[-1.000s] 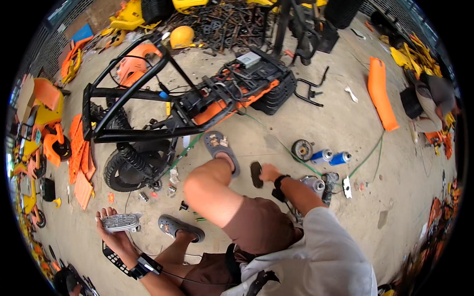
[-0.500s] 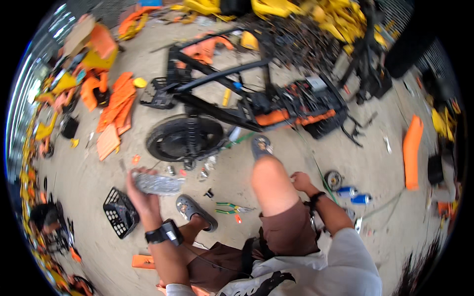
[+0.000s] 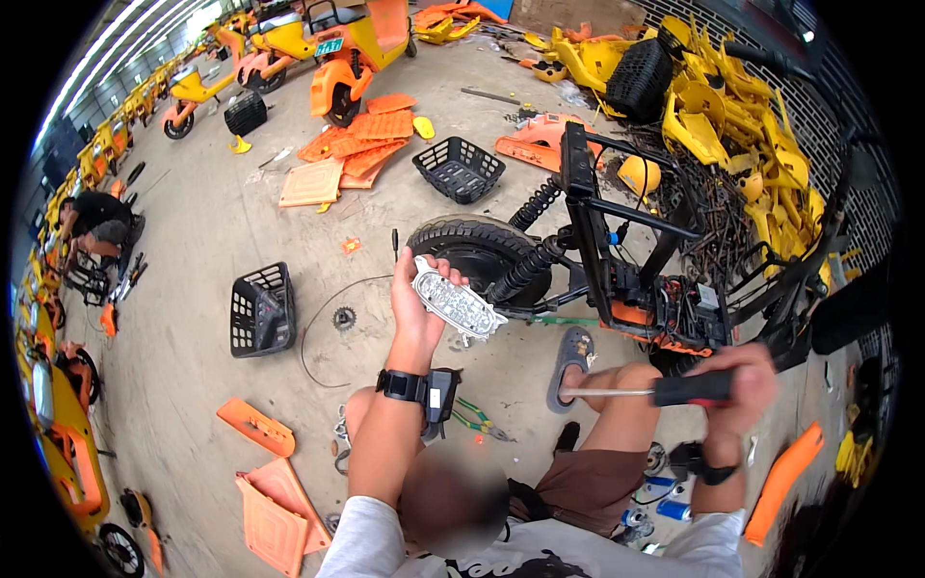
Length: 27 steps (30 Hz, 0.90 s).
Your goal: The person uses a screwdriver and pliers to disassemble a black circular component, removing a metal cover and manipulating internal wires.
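Observation:
My left hand (image 3: 412, 313) grips an elongated silver metal casing (image 3: 451, 301) by its left end and holds it up in front of the scooter's rear wheel (image 3: 453, 233). The casing's rough, hollow-looking side faces up. At the right, my right hand (image 3: 747, 390), smeared by motion, is wrapped round the handle of a screwdriver (image 3: 679, 389). That handle is black with red, and the long metal shaft points left, toward the casing but well apart from it. Beyond both hands stands the stripped black scooter frame (image 3: 590, 255), with wiring exposed on its right part.
Green-handled pliers (image 3: 482, 421) and a small sprocket (image 3: 344, 318) lie on the floor. Black baskets (image 3: 262, 310) stand left and ahead. Orange panels (image 3: 279, 515) lie lower left, blue cans (image 3: 674, 509) lower right. Yellow parts (image 3: 703, 120) are heaped far right. Another person (image 3: 96, 222) crouches far left.
My right hand has risen from beside my knee and now shows a screwdriver. The left hand still holds the casing, now nearer the middle of the view. The view has shifted, showing more scooters.

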{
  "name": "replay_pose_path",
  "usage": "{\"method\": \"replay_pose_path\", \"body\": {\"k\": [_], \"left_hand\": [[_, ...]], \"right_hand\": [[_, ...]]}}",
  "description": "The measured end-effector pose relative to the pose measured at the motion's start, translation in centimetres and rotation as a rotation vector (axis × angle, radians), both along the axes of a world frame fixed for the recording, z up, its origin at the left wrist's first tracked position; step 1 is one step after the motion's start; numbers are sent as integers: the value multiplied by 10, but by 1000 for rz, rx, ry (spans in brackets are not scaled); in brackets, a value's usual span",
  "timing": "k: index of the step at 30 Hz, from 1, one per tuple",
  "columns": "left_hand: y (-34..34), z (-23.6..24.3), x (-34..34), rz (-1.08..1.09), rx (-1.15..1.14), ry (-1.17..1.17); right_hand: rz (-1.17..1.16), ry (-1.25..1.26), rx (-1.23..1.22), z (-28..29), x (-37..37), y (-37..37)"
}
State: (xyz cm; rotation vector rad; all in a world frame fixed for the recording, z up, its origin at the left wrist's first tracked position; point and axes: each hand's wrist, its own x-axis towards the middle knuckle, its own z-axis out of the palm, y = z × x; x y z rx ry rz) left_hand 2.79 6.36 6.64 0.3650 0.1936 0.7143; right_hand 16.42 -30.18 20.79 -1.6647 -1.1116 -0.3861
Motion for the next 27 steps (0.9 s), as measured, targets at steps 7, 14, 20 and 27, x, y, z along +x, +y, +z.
{"method": "replay_pose_path", "body": {"k": [7,14,20,27], "left_hand": [[3,2,-1,63,47,32],[5,13,-2,199,88,154],[1,15,11,249,167,208],[-9,13,21,201,252,195]], "right_hand": [[304,900,296,-62,-20,135],[419,1047,265,-131,-6,166],[452,885,273,-132,-4,158],[488,887,278,-127,-2,150]]}}
